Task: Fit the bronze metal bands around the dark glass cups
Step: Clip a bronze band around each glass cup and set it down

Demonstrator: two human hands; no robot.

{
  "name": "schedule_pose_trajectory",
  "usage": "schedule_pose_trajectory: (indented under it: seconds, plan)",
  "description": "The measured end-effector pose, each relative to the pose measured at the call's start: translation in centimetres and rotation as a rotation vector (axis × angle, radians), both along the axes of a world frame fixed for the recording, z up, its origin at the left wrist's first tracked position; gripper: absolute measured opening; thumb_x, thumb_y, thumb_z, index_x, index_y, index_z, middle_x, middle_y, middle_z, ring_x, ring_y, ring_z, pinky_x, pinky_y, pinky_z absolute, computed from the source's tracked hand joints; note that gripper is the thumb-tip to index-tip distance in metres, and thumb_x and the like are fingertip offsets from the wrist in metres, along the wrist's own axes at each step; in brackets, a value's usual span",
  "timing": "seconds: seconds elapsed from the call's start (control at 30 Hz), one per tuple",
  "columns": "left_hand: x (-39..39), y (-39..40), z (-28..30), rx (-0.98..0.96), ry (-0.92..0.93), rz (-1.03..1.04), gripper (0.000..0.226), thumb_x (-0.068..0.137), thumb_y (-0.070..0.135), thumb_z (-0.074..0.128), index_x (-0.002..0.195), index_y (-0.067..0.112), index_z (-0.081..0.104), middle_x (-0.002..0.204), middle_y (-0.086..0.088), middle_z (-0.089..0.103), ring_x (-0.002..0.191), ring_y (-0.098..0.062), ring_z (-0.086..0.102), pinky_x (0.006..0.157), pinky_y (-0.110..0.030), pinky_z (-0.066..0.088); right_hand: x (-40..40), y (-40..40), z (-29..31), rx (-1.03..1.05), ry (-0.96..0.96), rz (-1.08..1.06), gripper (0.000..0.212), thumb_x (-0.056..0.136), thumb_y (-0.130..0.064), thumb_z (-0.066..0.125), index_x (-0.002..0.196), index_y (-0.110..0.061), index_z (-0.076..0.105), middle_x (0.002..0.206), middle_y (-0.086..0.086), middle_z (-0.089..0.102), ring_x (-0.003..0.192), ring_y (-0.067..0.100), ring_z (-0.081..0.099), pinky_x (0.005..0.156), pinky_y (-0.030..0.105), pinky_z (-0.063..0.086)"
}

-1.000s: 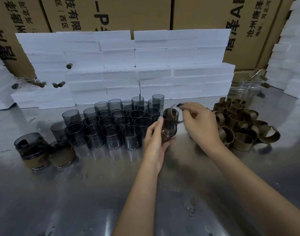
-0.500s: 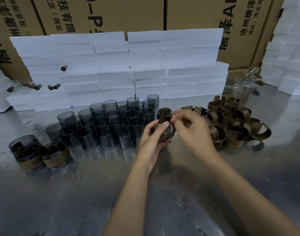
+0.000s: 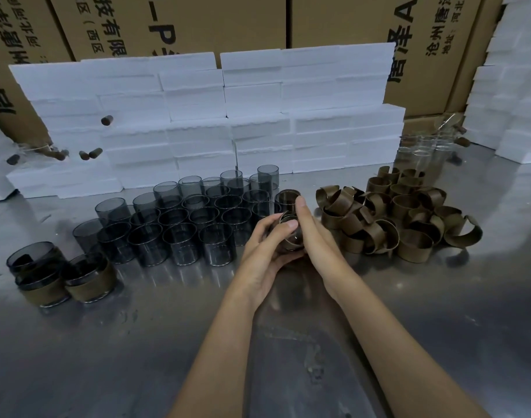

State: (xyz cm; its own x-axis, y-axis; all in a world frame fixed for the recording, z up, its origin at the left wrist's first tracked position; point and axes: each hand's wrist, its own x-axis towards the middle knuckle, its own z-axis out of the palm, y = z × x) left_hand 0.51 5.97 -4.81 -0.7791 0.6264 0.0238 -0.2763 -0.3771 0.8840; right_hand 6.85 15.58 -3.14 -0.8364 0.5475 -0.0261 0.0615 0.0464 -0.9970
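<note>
While curled, fingers [image 3: 283, 229] seemingly clasp cup [image 3: 289, 236].

Cup in hand [image 3: 289, 233]: mostly covered by left hand [image 3: 262, 254] and right hand [image 3: 315, 236]; only part of the rim and a strip of bronze band [image 3: 292, 241] show between the fingers. Whether the band sits fully around the cup cannot be told.

Clear glasses [image 3: 423, 149] at 1 o'clock: faint, count unreadable.

Cardboard boxes [image 3: 198, 22] at 12 o'clock: print cut by top edge and blocked by foam blocks [image 3: 258, 101].

Both forearms cut by bottom edge.
</note>
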Motion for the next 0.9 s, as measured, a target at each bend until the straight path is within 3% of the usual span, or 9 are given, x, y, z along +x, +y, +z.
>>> schedule_pose_trajectory:
  seconds: [0.2,0.4,0.57,0.63,0.77,0.83,0.9]
  plan:
    - [0.1,-0.2,0.1,-0.002,-0.014,-0.028,0.065,0.077,0.027,0.082,0.136,0.009,0.059,0.125,-0.02,0.069,0.122,-0.033,0.066,0.088,-0.041,0.059,0.3,0.0,0.0,-0.04,0.06,0.007,0.08,0.07,-0.092,0.045,0.116,-0.032,0.071,0.111,-0.013,0.075,0.106,-0.001,0.066,0.1,0.029,0.049]
    - [0.0,-0.3,0.0,-0.016,-0.02,-0.045,0.061,0.082,0.021,0.076,0.139,0.009,0.057,0.127,-0.02,0.069,0.122,-0.033,0.066,0.09,-0.041,0.059,0.4,0.2,-0.3,-0.036,0.096,-0.001,0.081,0.069,-0.093,0.045,0.114,-0.031,0.07,0.112,-0.012,0.074,0.109,0.002,0.066,0.099,0.029,0.048]
    - [-0.1,-0.4,-0.3,0.005,-0.013,-0.055,0.037,0.089,0.014,0.071,0.124,0.005,0.066,0.121,-0.02,0.07,0.113,-0.032,0.069,0.083,-0.041,0.06,-0.2,0.3,-1.0,-0.112,0.144,-0.153,0.062,0.094,-0.071,0.051,0.107,-0.015,0.074,0.1,0.002,0.079,0.1,0.014,0.073,0.094,0.034,0.056]
    - [0.0,-0.5,-0.2,0.004,-0.017,-0.052,0.042,0.09,0.018,0.073,0.128,0.003,0.064,0.125,-0.022,0.068,0.116,-0.035,0.067,0.086,-0.045,0.06,-0.2,0.3,-1.0,-0.106,0.154,-0.153,0.061,0.096,-0.067,0.051,0.106,-0.011,0.073,0.093,0.0,0.079,0.095,0.014,0.074,0.088,0.033,0.057]
    - [0.3,-0.3,0.6,-0.063,-0.035,0.008,0.055,0.09,0.049,0.069,0.13,0.013,0.065,0.124,-0.017,0.072,0.115,-0.031,0.07,0.088,-0.044,0.061,-0.2,0.2,-1.2,-0.075,0.178,-0.154,0.059,0.097,-0.063,0.053,0.102,-0.007,0.071,0.09,0.003,0.078,0.095,0.017,0.073,0.086,0.031,0.055]
    - [0.3,-0.1,0.7,-0.132,-0.024,0.105,0.046,0.099,0.05,0.057,0.127,0.015,0.067,0.118,-0.016,0.075,0.111,-0.029,0.072,0.089,-0.045,0.061,-0.1,0.1,-1.2,-0.059,0.18,-0.154,0.056,0.096,-0.063,0.054,0.098,-0.01,0.071,0.09,0.002,0.077,0.089,0.011,0.072,0.08,0.024,0.054]
    - [0.2,-0.1,0.6,-0.197,-0.02,0.173,0.042,0.107,0.04,0.048,0.124,0.008,0.069,0.115,-0.017,0.075,0.111,-0.031,0.071,0.095,-0.043,0.058,0.1,0.0,-1.3,0.002,0.189,-0.128,0.047,0.096,-0.062,0.056,0.097,-0.017,0.071,0.082,-0.011,0.075,0.081,-0.001,0.068,0.071,0.011,0.048]
